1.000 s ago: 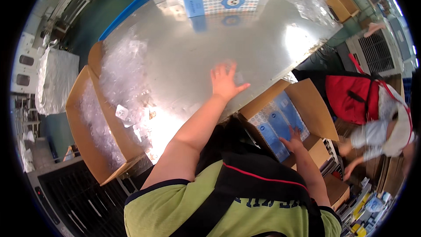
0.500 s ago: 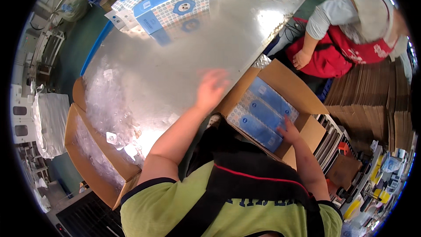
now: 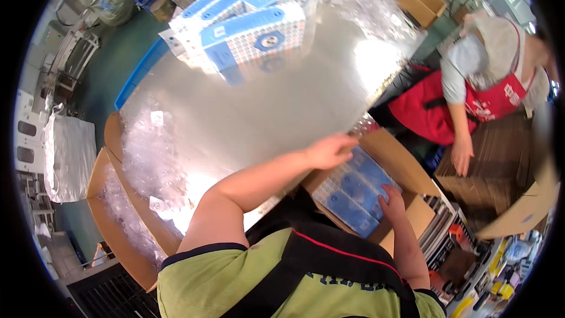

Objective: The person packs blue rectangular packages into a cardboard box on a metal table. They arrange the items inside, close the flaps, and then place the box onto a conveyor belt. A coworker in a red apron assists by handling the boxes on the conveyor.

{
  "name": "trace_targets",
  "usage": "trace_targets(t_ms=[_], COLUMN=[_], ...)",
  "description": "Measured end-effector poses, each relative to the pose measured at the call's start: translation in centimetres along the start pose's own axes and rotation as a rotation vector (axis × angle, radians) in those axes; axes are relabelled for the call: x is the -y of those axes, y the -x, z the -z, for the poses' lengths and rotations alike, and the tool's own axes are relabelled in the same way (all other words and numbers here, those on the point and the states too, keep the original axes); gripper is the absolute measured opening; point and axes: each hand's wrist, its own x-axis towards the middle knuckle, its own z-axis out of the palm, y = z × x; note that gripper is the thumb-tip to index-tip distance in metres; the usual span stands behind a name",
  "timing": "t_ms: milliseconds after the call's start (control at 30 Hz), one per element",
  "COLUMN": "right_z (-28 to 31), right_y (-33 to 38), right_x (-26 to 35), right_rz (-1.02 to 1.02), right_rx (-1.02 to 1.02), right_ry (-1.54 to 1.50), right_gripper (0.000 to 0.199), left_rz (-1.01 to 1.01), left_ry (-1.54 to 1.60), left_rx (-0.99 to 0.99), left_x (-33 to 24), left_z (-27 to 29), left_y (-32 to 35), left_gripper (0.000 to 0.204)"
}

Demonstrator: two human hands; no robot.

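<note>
My left hand (image 3: pixel 331 150) reaches across the near edge of the shiny metal table (image 3: pixel 276 112), its fingers loosely extended and grasping nothing; the fingertips lie just above the rim of an open cardboard carton (image 3: pixel 406 168) that stands against the table's right edge. My right hand (image 3: pixel 393 200) rests palm-down inside that carton, fingers pressed flat on the flat blue packs (image 3: pixel 353 191) that lie side by side in a layer there; it touches them without closing around any. The carton's flaps stand open, one toward the table, one toward my right.

At the far side of the table stands a stack of blue-and-white printed boxes (image 3: pixel 253 35), tilted in the view, well apart from both hands. To my left, a second open cardboard box (image 3: pixel 118 229) holds clear plastic bags (image 3: pixel 150 159), which also spill onto the table's left part. A bundle wrapped in clear film (image 3: pixel 70 156) stands on the floor farther left.

To the right, another person in a red apron (image 3: pixel 471 106) bends over a pile of flattened brown cardboard (image 3: pixel 500 171), one hand (image 3: pixel 462 156) laid on it. More clear plastic (image 3: pixel 365 6) lies at the table's far right corner.
</note>
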Motion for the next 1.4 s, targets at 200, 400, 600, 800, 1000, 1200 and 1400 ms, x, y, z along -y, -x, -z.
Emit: trace_targets(t_ms=[200, 400, 600, 800, 1000, 1200, 1400], right_z=[1.0, -1.4, 0.2, 2.6, -1.6, 1.4, 5.2], right_y=[-9.3, -20.9, -29.3, -39.3, -46.3, -42.1, -43.4], right_x=[12.8, 24.0, 27.7, 36.3, 38.6, 37.8, 35.1], right_rz=[0.229, 0.499, 0.515, 0.73, 0.767, 0.621, 0.501], right_rx=[-0.045, 0.068, -0.06, -0.099, 0.032, 0.205, 0.12], right_ry=[-0.055, -0.072, 0.249, 0.44, 0.48, 0.577, 0.622], right_gripper=[0.035, 0.041, 0.063, 0.094, 0.108, 0.11, 0.114], left_rz=[0.248, 0.24, 0.237, 0.354, 0.618, 0.637, 0.583], left_ry=[-0.69, -1.045, -1.035, -0.987, -1.064, -0.933, -0.821], left_rx=[-0.718, -0.465, -0.159, -0.23, -0.46, -0.413, -0.28], left_x=[4.9, 8.9, 8.5, 3.7, 11.6, 8.7, 9.0], left_z=[28.4, 41.1, 41.5, 44.0, 44.1, 42.5, 43.5], left_y=[-1.5, -9.9, -5.9, 1.4, -3.3, -6.6, -7.4], left_gripper=[0.05, 0.06, 0.07, 0.06, 0.101, 0.12, 0.13])
